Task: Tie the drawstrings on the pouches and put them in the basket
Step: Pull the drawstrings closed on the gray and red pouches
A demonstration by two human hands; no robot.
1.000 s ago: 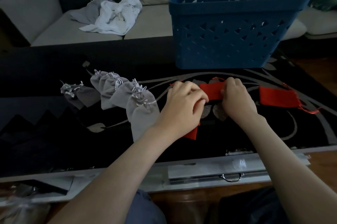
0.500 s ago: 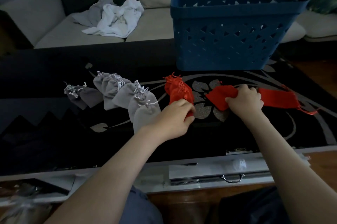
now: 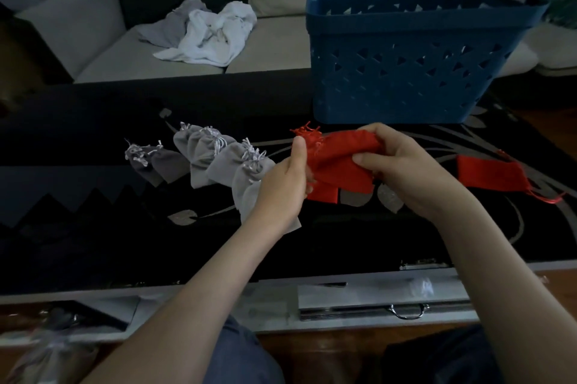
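Both hands hold red pouches (image 3: pixel 338 161) together just above the dark table, in front of the blue basket (image 3: pixel 402 71). My left hand (image 3: pixel 285 179) grips their left side, below the frayed red drawstring ends. My right hand (image 3: pixel 402 165) curls over the upper right part of them. Another red pouch (image 3: pixel 490 172) lies flat to the right, its strings trailing off its right end. Several grey pouches (image 3: pixel 215 158) with tied silver strings lie in a row to the left.
The black table top (image 3: pixel 93 227) has a silver leaf pattern and a pale front edge with a drawer handle (image 3: pixel 407 310). Behind it stands a light sofa with crumpled white cloth (image 3: pixel 209 30) on the seat.
The hands were apart, each holding one red pouch on the table. Now they have come together and lifted the red pouches in front of the basket.
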